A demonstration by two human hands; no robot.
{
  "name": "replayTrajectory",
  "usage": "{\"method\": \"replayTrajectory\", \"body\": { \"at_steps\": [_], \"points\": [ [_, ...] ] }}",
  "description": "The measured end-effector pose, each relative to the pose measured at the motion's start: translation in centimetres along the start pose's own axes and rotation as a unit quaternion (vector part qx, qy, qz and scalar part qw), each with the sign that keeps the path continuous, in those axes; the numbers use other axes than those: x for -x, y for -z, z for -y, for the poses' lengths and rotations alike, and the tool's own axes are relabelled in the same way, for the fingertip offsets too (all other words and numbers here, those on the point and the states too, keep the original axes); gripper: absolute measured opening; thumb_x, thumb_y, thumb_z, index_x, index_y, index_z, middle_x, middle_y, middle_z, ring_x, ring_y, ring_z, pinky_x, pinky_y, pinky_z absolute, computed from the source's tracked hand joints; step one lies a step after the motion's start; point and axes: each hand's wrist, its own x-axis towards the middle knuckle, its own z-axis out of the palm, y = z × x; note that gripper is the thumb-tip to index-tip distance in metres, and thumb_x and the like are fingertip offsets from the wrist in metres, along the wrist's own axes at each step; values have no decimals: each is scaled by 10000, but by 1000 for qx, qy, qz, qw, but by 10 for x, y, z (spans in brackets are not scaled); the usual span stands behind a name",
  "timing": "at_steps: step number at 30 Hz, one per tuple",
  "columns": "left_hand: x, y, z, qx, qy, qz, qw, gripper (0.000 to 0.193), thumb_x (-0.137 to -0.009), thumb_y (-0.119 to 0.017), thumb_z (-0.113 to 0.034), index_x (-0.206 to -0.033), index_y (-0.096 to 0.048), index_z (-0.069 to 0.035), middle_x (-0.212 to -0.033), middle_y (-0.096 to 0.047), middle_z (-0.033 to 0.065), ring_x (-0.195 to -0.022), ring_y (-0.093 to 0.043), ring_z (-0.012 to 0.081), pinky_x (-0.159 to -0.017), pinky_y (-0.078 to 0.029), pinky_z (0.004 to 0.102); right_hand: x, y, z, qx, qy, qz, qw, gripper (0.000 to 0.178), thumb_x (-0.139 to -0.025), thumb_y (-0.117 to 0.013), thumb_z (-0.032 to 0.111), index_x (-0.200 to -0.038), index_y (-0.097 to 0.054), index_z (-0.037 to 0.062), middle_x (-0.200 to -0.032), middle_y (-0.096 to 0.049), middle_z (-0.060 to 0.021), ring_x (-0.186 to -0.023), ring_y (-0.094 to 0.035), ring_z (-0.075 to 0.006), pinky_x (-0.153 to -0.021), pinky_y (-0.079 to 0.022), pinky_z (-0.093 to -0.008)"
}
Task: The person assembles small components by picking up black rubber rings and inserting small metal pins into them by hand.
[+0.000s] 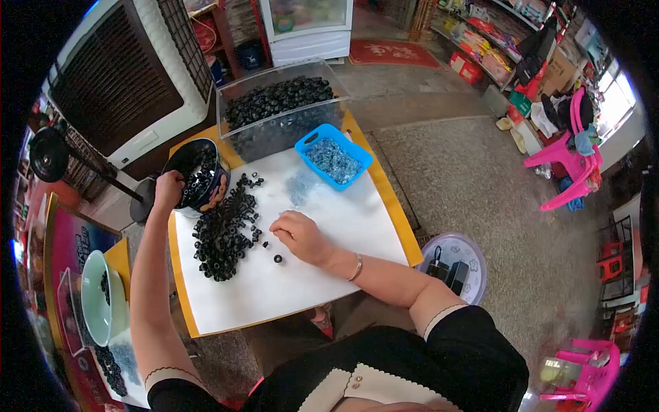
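Note:
My left hand [170,189] is at the left rim of a round dark tub [223,180] that holds small black ring-shaped parts. Its fingers are curled and pressed together over the opening; whatever is in them is hidden. My right hand [301,237] rests low over the white sheet [343,237], thumb and fingers drawn into a pinch whose contents I cannot make out. Left of it spreads a loose pile of black ring-shaped parts [223,237], with a single black ring [278,259] lying apart. A blue basket [353,180] of small clear bluish pieces stands beyond my right hand.
At the table's far edge a clear bin [240,143] holds many more black parts. A pale green bowl [96,302] is at lower left, near a fan [51,154] and a large air cooler [113,79]. A round lilac-rimmed stool [475,271] stands right of the table.

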Motion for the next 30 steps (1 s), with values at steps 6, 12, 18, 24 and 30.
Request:
{"method": "replayTrajectory", "body": {
  "at_steps": [6, 12, 18, 24, 30],
  "points": [
    [2, 0, 12, 37, 45, -58, 997, 187, -759, -633, -102, -915, -644, 0, -862, -646, 210, -857, -616, 370, -744, -483, 402, 0, -5, 2, -3, 13, -16, 1000, 28, -784, -584, 57, -804, -602, 51, -782, -569, -102, -766, -556, -287, -686, -455, -373],
    [-2, 12, -6, 338, 197, -80, 917, 218, -879, -572, -196, -1014, -640, -39, -707, -602, 31, -606, -565, 93, -541, -441, 251, 0, 0, 3, 0, 9, -14, 1000, 23, -783, -585, 50, -796, -603, 52, -775, -569, -96, -761, -558, -285, -684, -455, -374],
    [106, 32, -70, 630, 110, -156, 752, 240, -923, -551, -170, -1122, -581, -39, -802, -580, 5, -608, -497, 64, -515, -393, 201, 6, -5, 1, -28, -9, 8, 1000, 59, -799, -593, 23, -846, -627, 35, -782, -563, -100, -725, -556, -253, -651, -455, -327],
    [235, 8, -136, 544, 158, -5, 824, 194, -900, -548, -97, -1076, -590, -25, -718, -558, -4, -591, -509, 63, -517, -412, 205, 0, -4, -12, 3, -37, -6, 999, 53, -829, -602, 6, -867, -639, 11, -796, -581, -41, -674, -516, -107, -600, -415, -229],
    [265, -16, -132, 439, 169, -24, 882, 205, -888, -582, -121, -1057, -598, -6, -753, -587, 22, -618, -533, 78, -559, -458, 241, -4, -3, -1, 2, -59, 18, 998, 71, -824, -605, 12, -875, -655, 10, -804, -594, -38, -705, -529, -97, -625, -423, -215]
  ]
}}
